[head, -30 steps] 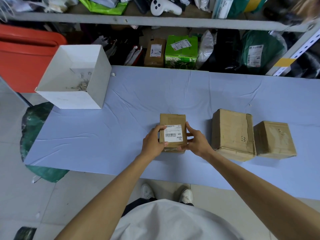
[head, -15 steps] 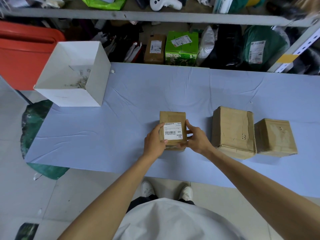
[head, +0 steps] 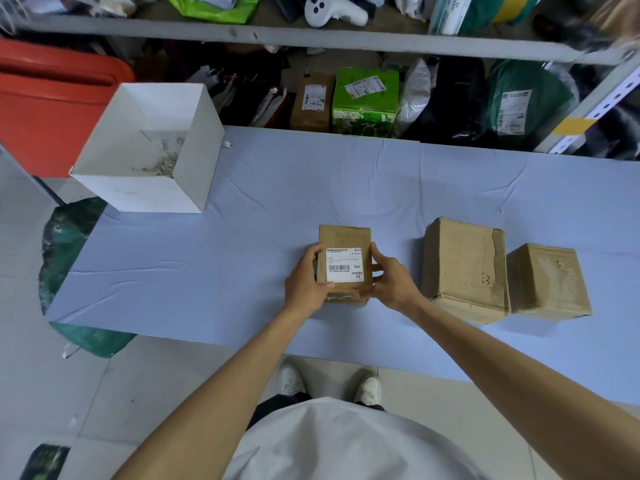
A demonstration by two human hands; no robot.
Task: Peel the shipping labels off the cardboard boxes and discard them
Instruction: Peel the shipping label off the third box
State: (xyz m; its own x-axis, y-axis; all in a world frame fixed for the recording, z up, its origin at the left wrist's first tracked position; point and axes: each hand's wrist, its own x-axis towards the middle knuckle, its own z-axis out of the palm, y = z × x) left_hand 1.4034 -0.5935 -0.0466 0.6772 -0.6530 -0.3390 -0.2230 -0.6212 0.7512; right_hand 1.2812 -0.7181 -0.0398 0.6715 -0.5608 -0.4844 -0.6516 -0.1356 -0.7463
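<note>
Looking down thru the head cam, I see both bare hands clamped on a small brown cardboard box [head: 344, 237] that sits on the pale blue cloth-covered table [head: 270, 209], near its front edge, roughly centre. The left hand [head: 306, 284] grips the box's left side, thumb lying along the left edge of the white printed shipping label [head: 344, 266], fingers wrapped round the near lower corner. The right hand [head: 389, 280] presses on the right side w/ thumb up by the label's upper right corner and fingers curled under the near edge. The label is flat on the top face, all corners down as far as I can tell, barcode and "MX / MXRC 03" readable. To the right, apart from the held box, stands a larger creased brown cardboard box [head: 465, 265], no label on the faces I see, and touching or just beside it a smaller plain brown cardboard box [head: 547, 278], also bare on top. At the table's far left corner sits an open white square cardboard bin [head: 187, 168] w/ pale scraps at the bottom. Behind the table a grey metal shelf [head: 311, 38] is crammed w/ parcels, incl. a green printed carton [head: 363, 102].
</note>
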